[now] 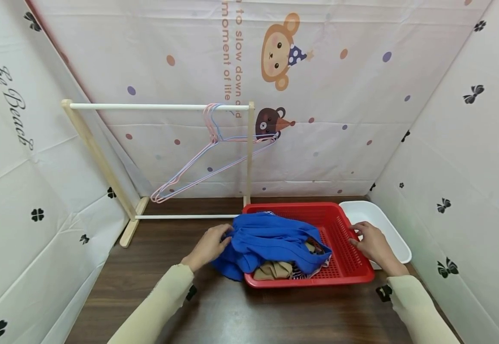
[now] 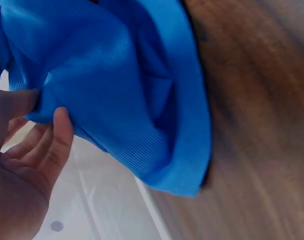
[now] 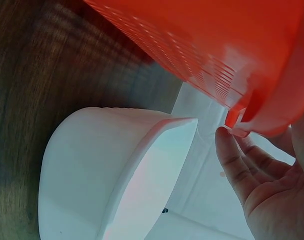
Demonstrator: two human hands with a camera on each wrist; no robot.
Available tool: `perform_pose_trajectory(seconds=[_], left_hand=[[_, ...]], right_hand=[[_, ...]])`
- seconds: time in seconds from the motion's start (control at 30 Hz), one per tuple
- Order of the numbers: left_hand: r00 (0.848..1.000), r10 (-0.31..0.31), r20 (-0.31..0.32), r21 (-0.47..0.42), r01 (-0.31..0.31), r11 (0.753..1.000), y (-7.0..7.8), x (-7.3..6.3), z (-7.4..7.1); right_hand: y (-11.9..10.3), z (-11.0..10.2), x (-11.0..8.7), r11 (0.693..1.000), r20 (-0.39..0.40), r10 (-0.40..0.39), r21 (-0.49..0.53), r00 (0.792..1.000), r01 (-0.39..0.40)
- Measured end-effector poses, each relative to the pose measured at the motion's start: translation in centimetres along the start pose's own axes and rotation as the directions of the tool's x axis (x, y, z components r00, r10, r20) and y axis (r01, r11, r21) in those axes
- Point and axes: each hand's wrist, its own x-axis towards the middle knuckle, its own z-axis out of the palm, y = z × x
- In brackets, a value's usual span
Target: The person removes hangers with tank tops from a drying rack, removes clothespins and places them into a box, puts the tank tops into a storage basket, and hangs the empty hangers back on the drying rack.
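Observation:
A red plastic basket point(image 1: 309, 283) with perforated walls stands on the wooden table. Crumpled blue ribbed clothing point(image 1: 271, 236) lies over its left part and drapes past the left rim. At that side my left hand point(image 1: 208, 243) pinches the blue clothing point(image 2: 102, 80) between thumb and fingers. My right hand point(image 1: 374, 243) grips the right rim of the basket, with the fingers under the lip point(image 3: 276, 125) in the right wrist view. Beneath the blue cloth, a khaki garment point(image 1: 273, 270) and a striped one point(image 1: 298, 273) show in part.
To the right, partly behind the basket, is a white tub point(image 1: 389, 229). A rack with a white rail point(image 1: 146, 107) and wooden posts stands back left. Several pink and blue hangers point(image 1: 185, 167) hang near its right post. Printed cloth walls point(image 1: 340, 95) enclose the table.

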Motion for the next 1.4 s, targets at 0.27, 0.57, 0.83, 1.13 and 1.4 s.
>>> perform_pose_trajectory(seconds=[0.27,0.57,0.83,1.13,1.4], left_hand=[[0.99,0.048,-0.132,-0.02,-0.051,0.998,1.9,1.4,-2.5],[0.933,0.231,-0.276,-0.041,-0.252,0.967,6.9,3.9,-3.8],[0.958,0.283,-0.048,-0.03,-0.284,0.958,10.1,4.3,-1.7],[0.947,0.207,0.247,0.048,-0.226,0.973,10.1,3.1,-0.4],[0.978,0.21,0.018,-0.021,-0.209,0.978,7.2,2.7,-3.1]], right_hand=[[0.1,0.2,0.0,1.0,-0.012,-0.004,0.007,1.0,0.004],[0.1,0.2,0.0,1.0,-0.011,0.016,0.017,1.0,-0.016],[0.1,0.3,-0.1,1.0,-0.028,0.002,-0.003,1.0,-0.002],[0.0,0.4,-0.1,1.0,-0.033,-0.004,0.002,0.999,0.004],[0.1,0.5,0.0,1.0,-0.015,0.017,0.01,1.0,-0.016]])
